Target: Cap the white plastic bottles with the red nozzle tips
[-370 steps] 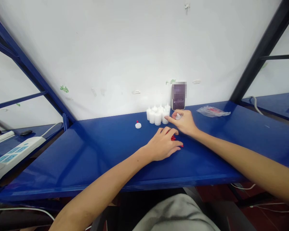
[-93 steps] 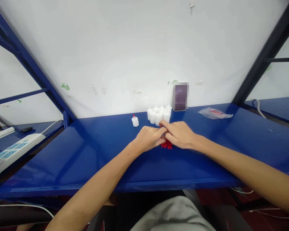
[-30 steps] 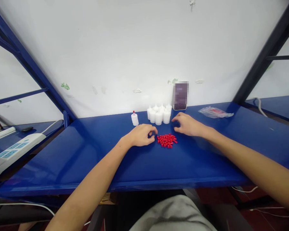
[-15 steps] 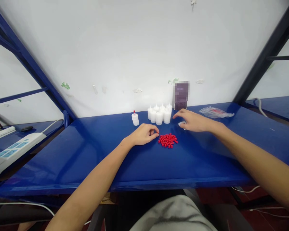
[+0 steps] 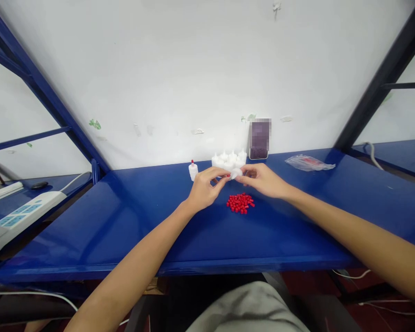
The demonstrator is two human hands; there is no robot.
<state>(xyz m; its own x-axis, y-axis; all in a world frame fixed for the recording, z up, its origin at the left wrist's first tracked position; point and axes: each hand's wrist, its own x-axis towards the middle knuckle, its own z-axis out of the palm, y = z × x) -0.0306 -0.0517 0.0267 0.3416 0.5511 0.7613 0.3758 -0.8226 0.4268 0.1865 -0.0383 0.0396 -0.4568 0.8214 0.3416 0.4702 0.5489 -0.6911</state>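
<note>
My right hand pinches a small white bottle held just above the blue bench. My left hand meets it from the left, fingertips pinched on a tiny red cap at the bottle's tip. Below both hands a heap of red caps lies on the bench. A cluster of uncapped white bottles stands behind the hands by the wall. One white bottle with a red cap stands apart to their left.
A phone leans on the wall behind the bottles. A clear plastic bag lies at the right. A white power strip sits on the lower shelf at left. Blue frame bars slant up on both sides.
My right hand took a bottle from beside the cluster and brought it left. My left hand lifted from the heap's edge with a red cap to meet it.
</note>
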